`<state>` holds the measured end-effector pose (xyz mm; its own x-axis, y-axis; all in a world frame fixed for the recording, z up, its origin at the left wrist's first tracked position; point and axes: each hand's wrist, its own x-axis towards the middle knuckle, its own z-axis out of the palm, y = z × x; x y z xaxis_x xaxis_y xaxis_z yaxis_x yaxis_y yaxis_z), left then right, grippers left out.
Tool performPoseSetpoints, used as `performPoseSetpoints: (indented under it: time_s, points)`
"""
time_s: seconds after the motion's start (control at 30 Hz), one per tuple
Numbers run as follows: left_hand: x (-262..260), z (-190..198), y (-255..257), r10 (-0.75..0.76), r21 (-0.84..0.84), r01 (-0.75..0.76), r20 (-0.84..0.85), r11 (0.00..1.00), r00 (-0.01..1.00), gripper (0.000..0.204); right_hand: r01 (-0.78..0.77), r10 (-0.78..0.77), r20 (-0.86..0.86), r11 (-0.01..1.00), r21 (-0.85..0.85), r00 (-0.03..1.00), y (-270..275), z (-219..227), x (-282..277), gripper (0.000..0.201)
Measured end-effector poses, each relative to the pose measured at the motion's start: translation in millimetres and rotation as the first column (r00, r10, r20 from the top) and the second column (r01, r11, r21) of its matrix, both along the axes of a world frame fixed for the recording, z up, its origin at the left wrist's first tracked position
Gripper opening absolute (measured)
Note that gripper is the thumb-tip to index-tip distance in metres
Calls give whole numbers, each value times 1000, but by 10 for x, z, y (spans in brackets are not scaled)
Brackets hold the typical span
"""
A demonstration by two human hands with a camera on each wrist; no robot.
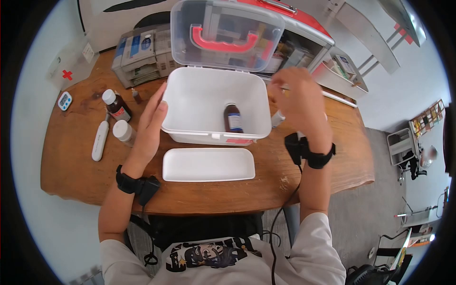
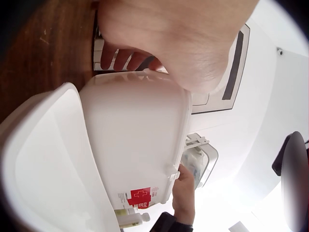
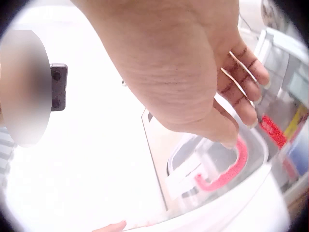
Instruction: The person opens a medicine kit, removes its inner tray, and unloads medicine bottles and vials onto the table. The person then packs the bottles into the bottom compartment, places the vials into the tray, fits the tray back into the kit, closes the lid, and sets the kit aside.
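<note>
A white medicine box (image 1: pixel 216 135) stands on the table, its clear lid (image 1: pixel 228 23) with a pink handle tipped back. Inside it a brown bottle (image 1: pixel 233 119) with a blue and white label leans at the front wall. My left hand (image 1: pixel 149 128) rests against the box's left side, fingers mostly straight along the outside and thumb at the rim. Over the right rim is my right hand (image 1: pixel 299 97), raised and holding nothing; the right wrist view shows its fingers (image 3: pixel 244 92) loosely bent. Below that hand a white bottle (image 1: pixel 278 118) is partly hidden.
A shallow white tray (image 1: pixel 209 165) lies before the box. To the left are a brown bottle (image 1: pixel 117 105) with a white cap, a white bottle (image 1: pixel 124 132), a white thermometer (image 1: pixel 100 141) and a timer (image 1: pixel 64 101). Packaged supplies (image 1: pixel 142 52) stand behind.
</note>
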<state>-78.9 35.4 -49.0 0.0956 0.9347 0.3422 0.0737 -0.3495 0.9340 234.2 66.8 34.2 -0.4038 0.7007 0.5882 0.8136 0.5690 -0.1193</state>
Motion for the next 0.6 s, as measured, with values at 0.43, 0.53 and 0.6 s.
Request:
performPoseSetpoints:
  time_s: [0.43,0.53,0.6]
  points:
    - [20,-20,22,6,0,-6,19,1000,1000,55,444,-501,5,762,-472,865,-446,-224,1062,29]
    - [21,-25,28,-11,5,10,29,1000,1000,55,398,-480,-100,813,-426,872,-428,-231,1107,25]
    - [12,-19,39,-14,19,14,31,1000,999,55,354,-423,-144,868,-348,895,-427,-164,1074,22]
